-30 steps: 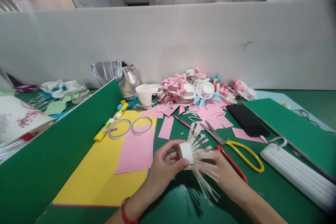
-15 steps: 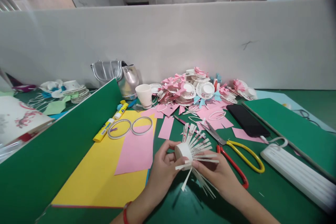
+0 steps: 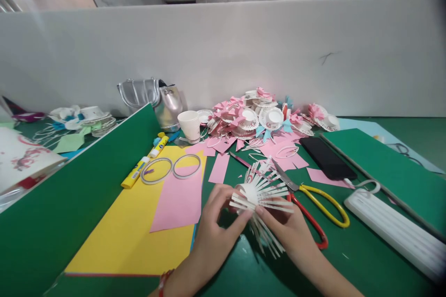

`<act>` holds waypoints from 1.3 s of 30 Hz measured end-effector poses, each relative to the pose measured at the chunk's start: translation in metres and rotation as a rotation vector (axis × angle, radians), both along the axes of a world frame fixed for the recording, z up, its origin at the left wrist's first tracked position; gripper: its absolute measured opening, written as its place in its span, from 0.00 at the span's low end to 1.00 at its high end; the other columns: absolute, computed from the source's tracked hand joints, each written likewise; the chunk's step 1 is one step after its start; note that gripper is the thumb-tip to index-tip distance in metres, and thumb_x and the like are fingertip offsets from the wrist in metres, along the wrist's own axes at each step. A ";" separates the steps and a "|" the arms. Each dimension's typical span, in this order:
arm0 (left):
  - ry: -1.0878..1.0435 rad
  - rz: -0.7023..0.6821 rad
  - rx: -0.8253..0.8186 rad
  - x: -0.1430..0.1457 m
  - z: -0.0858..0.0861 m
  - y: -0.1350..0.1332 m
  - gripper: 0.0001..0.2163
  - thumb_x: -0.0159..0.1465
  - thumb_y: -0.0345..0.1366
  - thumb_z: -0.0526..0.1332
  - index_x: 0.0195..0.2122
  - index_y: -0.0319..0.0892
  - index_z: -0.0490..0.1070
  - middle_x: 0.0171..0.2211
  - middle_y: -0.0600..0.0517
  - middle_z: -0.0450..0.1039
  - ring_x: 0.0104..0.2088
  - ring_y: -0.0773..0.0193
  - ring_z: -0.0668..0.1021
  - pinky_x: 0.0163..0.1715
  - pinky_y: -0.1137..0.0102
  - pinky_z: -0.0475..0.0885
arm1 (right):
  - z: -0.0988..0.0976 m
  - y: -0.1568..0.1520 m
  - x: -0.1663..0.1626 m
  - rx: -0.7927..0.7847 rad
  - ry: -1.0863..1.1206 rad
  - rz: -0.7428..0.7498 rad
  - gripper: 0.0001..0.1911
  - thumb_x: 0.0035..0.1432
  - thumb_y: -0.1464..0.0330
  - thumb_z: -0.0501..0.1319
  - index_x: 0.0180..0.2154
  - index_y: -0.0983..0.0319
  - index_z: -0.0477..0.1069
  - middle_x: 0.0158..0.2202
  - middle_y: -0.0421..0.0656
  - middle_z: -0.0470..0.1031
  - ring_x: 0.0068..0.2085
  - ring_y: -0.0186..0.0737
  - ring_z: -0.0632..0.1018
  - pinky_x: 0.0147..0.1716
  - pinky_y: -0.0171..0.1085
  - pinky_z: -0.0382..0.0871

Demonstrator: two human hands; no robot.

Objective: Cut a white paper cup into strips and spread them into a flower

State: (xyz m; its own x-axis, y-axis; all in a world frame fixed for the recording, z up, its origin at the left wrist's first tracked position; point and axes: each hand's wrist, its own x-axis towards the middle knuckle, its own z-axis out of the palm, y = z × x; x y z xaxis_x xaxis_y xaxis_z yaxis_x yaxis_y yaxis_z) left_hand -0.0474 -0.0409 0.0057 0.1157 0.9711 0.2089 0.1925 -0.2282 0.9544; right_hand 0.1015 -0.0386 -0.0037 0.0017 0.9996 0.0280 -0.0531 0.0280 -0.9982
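A white paper cup cut into strips (image 3: 249,191) is held between my two hands, its narrow strips fanned outward around the round base. My left hand (image 3: 223,216) grips it from the left, thumb and fingers closed at the strips near the base. From the right, my right hand (image 3: 284,225) pinches strips at their root, its thumb close to the left thumb. Some fingers of both hands are hidden behind the strips. Just right of the cup lie scissors (image 3: 296,188) with one yellow and one red handle, blades apart.
Yellow paper (image 3: 132,227) with a pink sheet (image 3: 177,199) and two tape rolls (image 3: 156,170) lies left. Glue sticks (image 3: 135,172) rest by a green divider (image 3: 104,162). Behind are a whole paper cup (image 3: 190,126) and piled cup hats (image 3: 249,118). Right: a phone (image 3: 327,158) and power strip (image 3: 393,232).
The cup has turned in my hands, so more strips face left and front and less of its base shows. Both hands stay on it, thumbs shifted slightly.
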 end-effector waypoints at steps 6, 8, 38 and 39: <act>-0.179 -0.001 -0.235 0.000 0.010 0.003 0.05 0.55 0.36 0.63 0.27 0.40 0.71 0.27 0.54 0.70 0.31 0.65 0.72 0.33 0.74 0.70 | 0.000 -0.004 -0.001 0.004 -0.068 -0.037 0.14 0.48 0.60 0.66 0.30 0.65 0.78 0.31 0.49 0.83 0.35 0.50 0.81 0.37 0.42 0.76; -0.195 0.012 -0.273 -0.001 0.013 0.003 0.05 0.54 0.35 0.64 0.26 0.40 0.72 0.24 0.55 0.70 0.26 0.67 0.71 0.28 0.75 0.69 | -0.002 -0.005 -0.001 0.003 -0.092 -0.042 0.11 0.49 0.63 0.65 0.30 0.65 0.78 0.31 0.49 0.82 0.34 0.50 0.81 0.36 0.42 0.76; -0.494 0.018 -0.449 0.001 0.015 0.005 0.11 0.50 0.29 0.65 0.19 0.40 0.62 0.25 0.55 0.72 0.24 0.69 0.74 0.30 0.73 0.67 | 0.014 0.001 0.006 0.019 -0.123 0.067 0.14 0.45 0.58 0.68 0.24 0.63 0.78 0.22 0.43 0.78 0.25 0.41 0.78 0.24 0.34 0.75; -0.487 0.018 -0.450 0.001 0.015 0.005 0.10 0.49 0.29 0.65 0.19 0.40 0.62 0.25 0.55 0.72 0.25 0.68 0.74 0.30 0.73 0.67 | 0.015 0.001 0.007 0.020 -0.128 0.080 0.14 0.45 0.58 0.68 0.22 0.63 0.78 0.21 0.42 0.77 0.24 0.40 0.77 0.23 0.33 0.74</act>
State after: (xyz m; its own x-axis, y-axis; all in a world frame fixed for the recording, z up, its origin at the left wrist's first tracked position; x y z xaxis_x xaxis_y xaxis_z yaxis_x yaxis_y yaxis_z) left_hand -0.0462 -0.0356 0.0207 0.0936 0.9766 -0.1936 -0.2848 0.2126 0.9347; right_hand 0.1084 -0.0372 0.0116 -0.0828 0.9956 0.0429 0.0721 0.0489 -0.9962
